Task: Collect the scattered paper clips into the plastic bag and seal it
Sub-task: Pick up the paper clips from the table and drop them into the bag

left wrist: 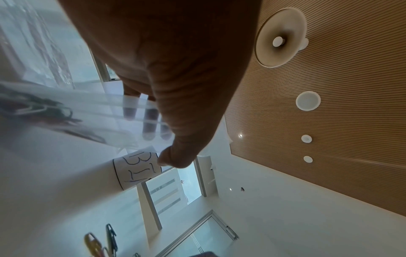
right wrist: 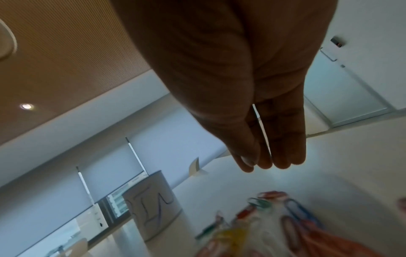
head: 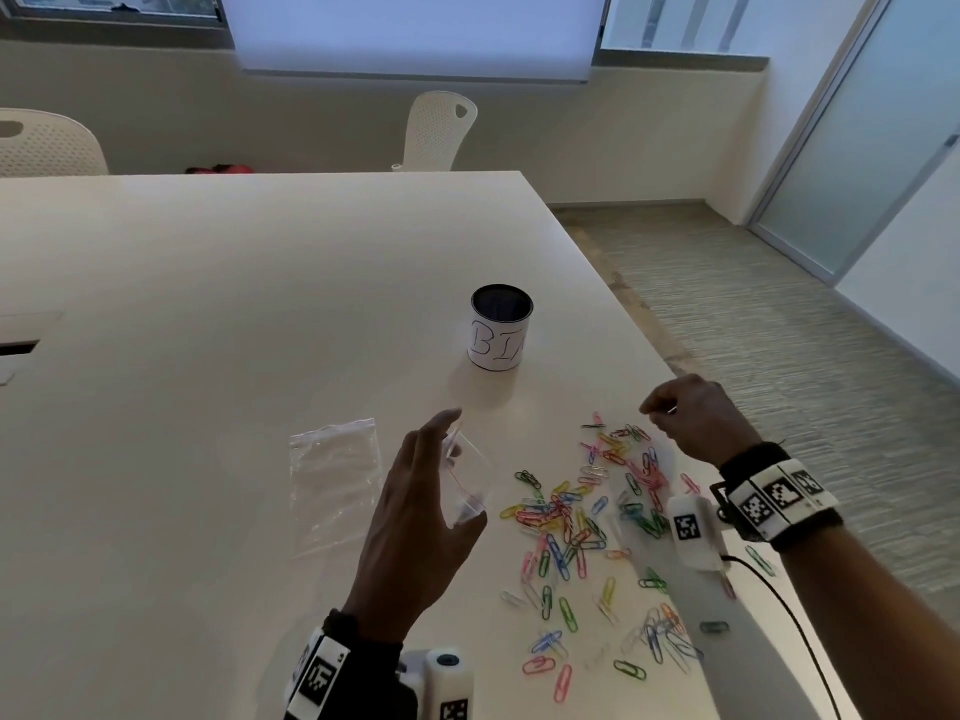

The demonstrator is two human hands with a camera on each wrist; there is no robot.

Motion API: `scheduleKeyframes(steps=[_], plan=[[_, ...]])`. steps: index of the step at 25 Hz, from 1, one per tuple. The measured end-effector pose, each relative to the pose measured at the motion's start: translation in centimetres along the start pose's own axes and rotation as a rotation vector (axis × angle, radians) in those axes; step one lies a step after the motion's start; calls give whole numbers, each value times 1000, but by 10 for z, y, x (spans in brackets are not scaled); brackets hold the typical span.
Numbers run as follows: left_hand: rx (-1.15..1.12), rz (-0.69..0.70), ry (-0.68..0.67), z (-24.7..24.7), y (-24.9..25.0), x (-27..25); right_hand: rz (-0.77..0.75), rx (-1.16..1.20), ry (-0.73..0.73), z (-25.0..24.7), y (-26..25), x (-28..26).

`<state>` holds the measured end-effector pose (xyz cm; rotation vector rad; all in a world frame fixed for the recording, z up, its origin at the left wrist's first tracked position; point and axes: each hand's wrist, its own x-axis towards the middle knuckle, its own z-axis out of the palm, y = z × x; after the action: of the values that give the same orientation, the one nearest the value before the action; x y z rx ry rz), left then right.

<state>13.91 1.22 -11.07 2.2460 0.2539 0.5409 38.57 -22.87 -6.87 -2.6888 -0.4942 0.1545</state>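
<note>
My left hand [head: 454, 467] holds a small clear plastic bag [head: 475, 485] with a red seal line, thumb on one side and fingers on the other, above the table. In the left wrist view the fingers [left wrist: 149, 125] show through the bag [left wrist: 98, 107]. Many coloured paper clips [head: 597, 522] lie scattered on the white table to the right of the bag. Over the far end of the pile my right hand [head: 657, 413] is raised, and in the right wrist view it pinches a thin white paper clip [right wrist: 261, 130] between thumb and fingers [right wrist: 283, 156].
A second clear bag [head: 332, 480] lies flat on the table [head: 208, 304], left of my left hand. A dark can with a paper label reading "BIN" [head: 501, 330] stands beyond the clips. The table's right edge runs close past the pile. White chairs [head: 441, 132] stand behind.
</note>
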Motion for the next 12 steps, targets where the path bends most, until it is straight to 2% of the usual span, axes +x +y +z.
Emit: scheduleKeyframes(steps=[4, 7, 10, 12], plan=[[3, -1, -1, 0, -1, 0, 11, -113, -14, 17, 10, 1], [9, -6, -5, 0, -1, 0, -50, -52, -39, 25, 2, -4], [9, -8, -7, 1, -2, 0, -128, -9, -146, 32, -7, -7], [9, -9, -7, 0, -2, 0, -138, 47, -167, 29, -11, -6]])
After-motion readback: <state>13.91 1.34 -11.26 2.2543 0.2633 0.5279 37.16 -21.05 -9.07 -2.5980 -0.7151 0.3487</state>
